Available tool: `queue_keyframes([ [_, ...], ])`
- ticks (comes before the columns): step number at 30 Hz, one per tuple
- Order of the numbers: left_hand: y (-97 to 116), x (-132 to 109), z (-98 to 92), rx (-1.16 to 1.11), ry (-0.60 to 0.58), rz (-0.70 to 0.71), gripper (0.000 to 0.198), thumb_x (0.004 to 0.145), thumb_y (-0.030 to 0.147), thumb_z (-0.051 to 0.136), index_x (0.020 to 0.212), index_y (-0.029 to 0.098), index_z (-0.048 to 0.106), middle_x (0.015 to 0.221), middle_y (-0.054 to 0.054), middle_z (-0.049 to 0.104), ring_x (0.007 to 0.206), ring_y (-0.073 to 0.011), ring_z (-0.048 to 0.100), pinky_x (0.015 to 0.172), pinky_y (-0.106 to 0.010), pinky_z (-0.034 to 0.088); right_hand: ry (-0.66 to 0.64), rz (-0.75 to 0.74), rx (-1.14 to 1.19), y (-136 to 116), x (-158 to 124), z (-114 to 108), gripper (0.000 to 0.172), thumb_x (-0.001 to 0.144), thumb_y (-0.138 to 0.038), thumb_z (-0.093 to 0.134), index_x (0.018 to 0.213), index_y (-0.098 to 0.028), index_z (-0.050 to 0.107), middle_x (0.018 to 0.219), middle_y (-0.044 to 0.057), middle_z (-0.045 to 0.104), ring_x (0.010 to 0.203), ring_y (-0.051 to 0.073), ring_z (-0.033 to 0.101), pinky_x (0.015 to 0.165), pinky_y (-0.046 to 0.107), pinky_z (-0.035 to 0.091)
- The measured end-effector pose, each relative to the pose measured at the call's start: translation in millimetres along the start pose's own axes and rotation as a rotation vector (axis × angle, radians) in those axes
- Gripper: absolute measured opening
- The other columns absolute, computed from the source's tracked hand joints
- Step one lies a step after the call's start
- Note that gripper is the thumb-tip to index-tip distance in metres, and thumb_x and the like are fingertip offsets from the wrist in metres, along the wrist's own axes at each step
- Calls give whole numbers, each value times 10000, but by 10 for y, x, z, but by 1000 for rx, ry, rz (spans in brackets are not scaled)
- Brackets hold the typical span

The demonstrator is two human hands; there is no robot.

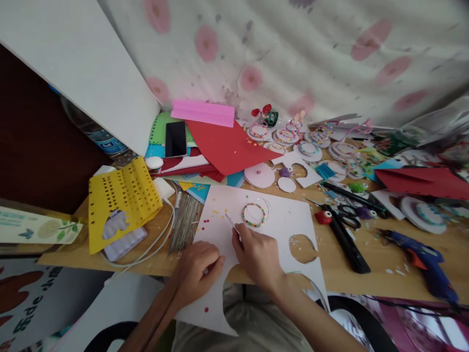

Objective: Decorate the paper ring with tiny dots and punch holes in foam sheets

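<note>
My right hand [258,249] pinches a pair of thin metal tweezers [230,221], whose tips point at small yellow paper bits [215,211] on a white sheet [286,215] with round cut-outs. Just beyond that hand, a ring of colourful beads or bits [254,215] with a loop of fine wire lies on the sheet. My left hand [200,269] rests on the sheet's left side, fingers curled in; whatever they may hold is hidden. Tiny red bits [205,222] lie between the hands and a bundle of thin sticks or wires [186,222].
A blue glue gun [421,259], a black-handled tool [346,239] and scissors [348,216] lie to the right. Behind are red paper [230,144], a phone [176,139] and several decorated white discs [308,150]. Punched yellow paper [122,200] and a white cable [166,234] occupy the left.
</note>
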State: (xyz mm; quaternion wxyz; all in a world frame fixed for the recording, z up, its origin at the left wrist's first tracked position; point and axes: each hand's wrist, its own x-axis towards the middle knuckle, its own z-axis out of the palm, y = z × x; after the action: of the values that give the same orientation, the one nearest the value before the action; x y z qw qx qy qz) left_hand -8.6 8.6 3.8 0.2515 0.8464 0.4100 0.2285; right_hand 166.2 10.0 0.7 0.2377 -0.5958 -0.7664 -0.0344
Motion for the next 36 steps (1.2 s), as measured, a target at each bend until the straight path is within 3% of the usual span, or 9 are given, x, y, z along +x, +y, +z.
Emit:
queue_keyframes([
  [8,-44,8,7,-23,-17,2,336,909,153,431,611,201,283,579,24,424,601,-131,459,576,-269,332,23,40,-33,-70,-92,68,247,924,-165,411,730,-193,561,515,-16,607,423,124,541,469,285,244],
  [24,-36,8,-29,-78,-12,18,346,908,145,428,607,207,271,576,33,410,592,-125,442,575,-270,335,78,126,-93,-70,42,68,277,923,-191,414,684,-192,554,461,-15,583,381,107,505,447,256,206],
  [30,-43,16,-24,-87,-6,9,344,896,143,440,599,206,279,571,32,418,592,-126,449,575,-268,337,13,113,-90,-92,75,102,295,915,-181,397,666,-186,555,468,-12,590,367,105,500,437,259,184],
  [36,-38,-8,-32,-160,13,-56,356,915,169,438,595,202,286,571,38,397,573,-115,446,560,-259,332,96,153,15,-78,52,-47,222,909,-219,474,748,-185,623,485,-20,611,396,112,554,440,235,264],
])
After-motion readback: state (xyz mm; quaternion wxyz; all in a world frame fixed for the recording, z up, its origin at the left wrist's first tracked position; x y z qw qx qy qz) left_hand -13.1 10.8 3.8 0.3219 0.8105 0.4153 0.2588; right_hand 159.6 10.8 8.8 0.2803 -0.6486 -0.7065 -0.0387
